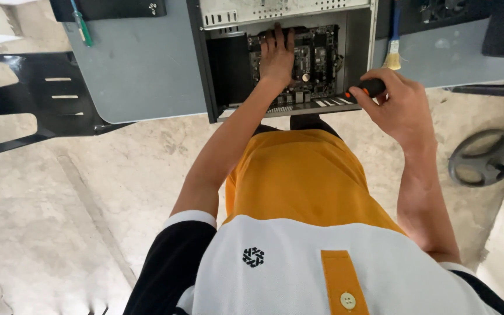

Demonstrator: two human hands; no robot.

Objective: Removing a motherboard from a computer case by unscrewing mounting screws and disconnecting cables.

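Observation:
An open computer case (pixel 211 87) lies flat on a grey table (pixel 141 70), with a black motherboard (pixel 319 61) inside. My left hand (pixel 277 55) rests palm down on the motherboard, fingers spread and pointing away from me. My right hand (pixel 395 102) is at the case's near right corner, closed around a screwdriver with a black and orange handle (pixel 367 88). The screwdriver's tip is hidden behind the case edge.
A paintbrush (pixel 392 49) with pale bristles and a blue handle lies on the table right of the case. A green pen-like tool (pixel 81 26) lies at the table's left. A black chair (pixel 36 96) stands on the left, a round black base (pixel 484 157) on the concrete floor at right.

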